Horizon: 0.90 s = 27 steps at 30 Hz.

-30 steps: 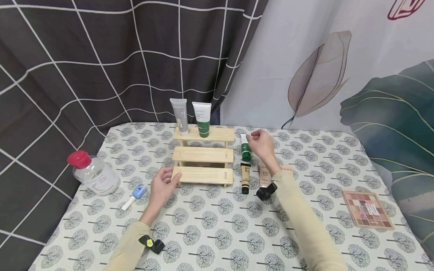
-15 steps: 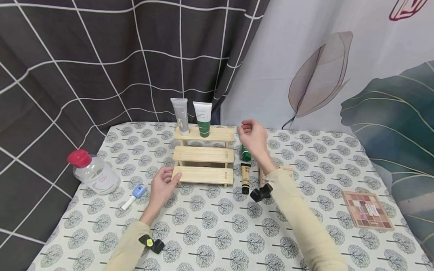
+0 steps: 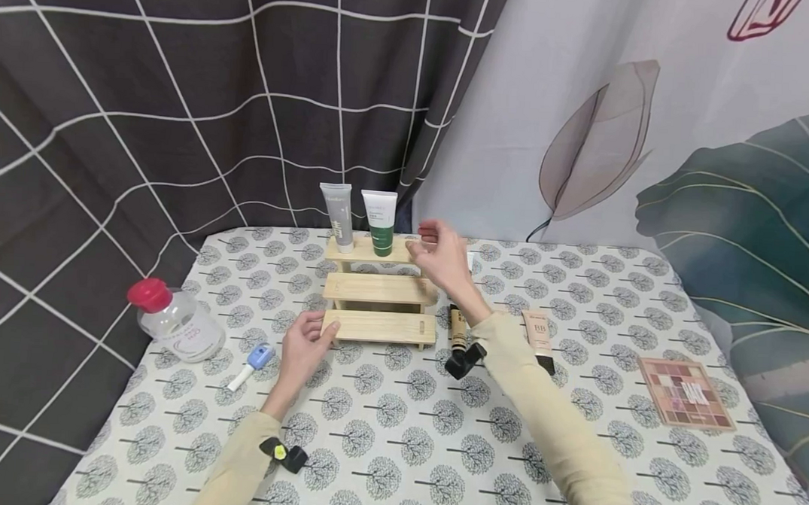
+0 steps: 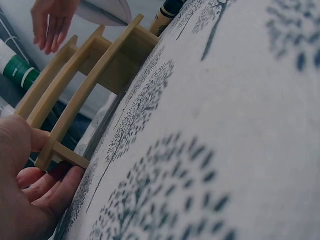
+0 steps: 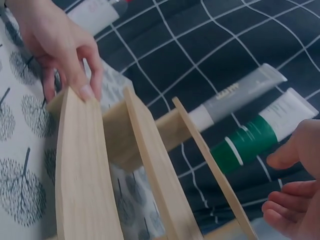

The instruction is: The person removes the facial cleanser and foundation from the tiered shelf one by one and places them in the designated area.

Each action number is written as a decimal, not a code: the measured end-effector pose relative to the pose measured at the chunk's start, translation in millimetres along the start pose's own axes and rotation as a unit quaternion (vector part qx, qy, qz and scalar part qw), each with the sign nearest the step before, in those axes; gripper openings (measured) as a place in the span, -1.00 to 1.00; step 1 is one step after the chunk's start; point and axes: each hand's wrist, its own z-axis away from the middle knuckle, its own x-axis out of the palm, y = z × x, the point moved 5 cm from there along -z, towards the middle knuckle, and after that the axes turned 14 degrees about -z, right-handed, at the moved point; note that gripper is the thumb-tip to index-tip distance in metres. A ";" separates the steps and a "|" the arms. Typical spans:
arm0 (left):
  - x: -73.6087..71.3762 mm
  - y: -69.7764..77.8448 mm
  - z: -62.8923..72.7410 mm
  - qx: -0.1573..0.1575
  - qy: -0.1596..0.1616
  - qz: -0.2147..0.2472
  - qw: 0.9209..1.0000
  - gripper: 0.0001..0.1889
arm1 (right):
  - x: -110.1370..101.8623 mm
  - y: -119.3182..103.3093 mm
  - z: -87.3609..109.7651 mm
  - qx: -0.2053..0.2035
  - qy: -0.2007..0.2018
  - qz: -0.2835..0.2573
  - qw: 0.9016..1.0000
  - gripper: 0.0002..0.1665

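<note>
A three-step wooden display rack (image 3: 381, 327) stands on the tree-print cloth. My left hand (image 3: 308, 346) grips the left end of its lowest step, thumb on top and fingers beneath in the left wrist view. On the top step a grey tube (image 3: 340, 218) and a white-and-green tube (image 3: 379, 223) stand upright on their caps. Beside the white-and-green tube, my right hand (image 3: 442, 262) hovers over the top step's right end. Its thumb and fingers are apart with nothing between them, as the right wrist view (image 5: 300, 190) shows.
Right of the rack lie a gold tube (image 3: 457, 330), partly covered by the right arm, and a BB cream tube (image 3: 538, 334). An eyeshadow palette (image 3: 686, 393) lies farther right. A red-capped clear bottle (image 3: 187, 330) and a small blue-and-white stick-shaped item (image 3: 253, 365) are at left.
My right hand has moved left from the small green tube on the cloth to the rack's top step; that tube is now mostly hidden. The left hand stays on the rack.
</note>
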 end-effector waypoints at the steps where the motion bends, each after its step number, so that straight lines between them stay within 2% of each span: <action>1: 0.1 -0.1 0.2 0.001 0.001 0.000 1.000 -0.51 | 3.2 -0.2 0.0 0.000 -0.005 -0.001 1.000 -0.37; 9: 0.0 -0.1 -0.3 0.002 0.004 -0.004 1.000 -0.52 | 26.9 -1.9 -5.0 -0.020 -0.015 0.003 1.000 -0.27; 12: -0.2 0.0 -0.2 0.003 0.005 -0.005 1.000 -0.52 | 34.9 -2.0 -7.9 -0.029 -0.016 -0.016 0.999 -0.27; 19: 0.2 -1.6 -1.1 -0.005 0.000 0.003 1.000 -0.52 | 46.8 1.5 -11.0 -0.046 0.000 -0.033 0.998 -0.33; 27: -0.2 -1.6 -0.2 -0.001 0.003 0.002 1.000 -0.51 | 49.3 7.8 -11.1 -0.059 0.007 -0.038 0.997 -0.44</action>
